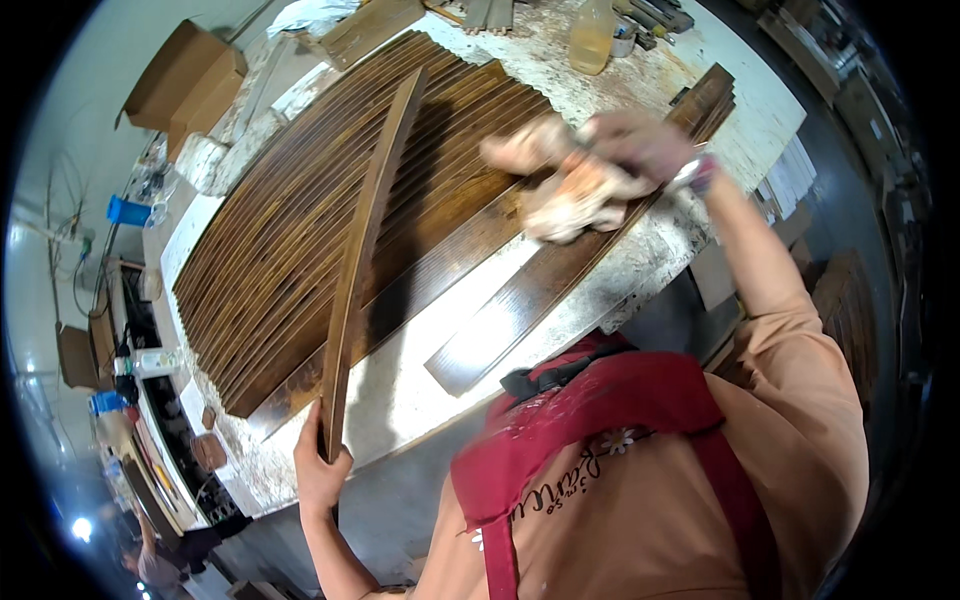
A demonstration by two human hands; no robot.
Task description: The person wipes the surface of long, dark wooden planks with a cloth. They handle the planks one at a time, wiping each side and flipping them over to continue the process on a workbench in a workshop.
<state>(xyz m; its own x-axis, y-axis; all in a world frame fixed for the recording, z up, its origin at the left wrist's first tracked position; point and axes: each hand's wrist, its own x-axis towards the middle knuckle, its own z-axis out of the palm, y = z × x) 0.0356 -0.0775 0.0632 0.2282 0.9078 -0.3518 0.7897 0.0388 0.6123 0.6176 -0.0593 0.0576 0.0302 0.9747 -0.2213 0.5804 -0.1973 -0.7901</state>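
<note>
A long brown wooden slat (372, 215) stands tilted on its edge, crossing over a row of dark slats. My left hand (321, 468) grips its near end, thumb and fingers closed round it. Over the right part of the table my right hand (640, 147), smeared by motion, is closed on a stained whitish rag (585, 195). The rag hangs above a flat brown board (530, 300) lying along the near edge. Several ribbed brown slats (290, 240) lie side by side beyond it, with another board (450, 250) along their near side.
The paint-stained white table (745, 120) carries a bottle of yellowish liquid (592, 38) and some tools (655, 18) at the back. More slats (705, 100) are stacked at the right. An open cardboard box (190, 80) stands at the far left. Another person (160, 565) is at the lower left.
</note>
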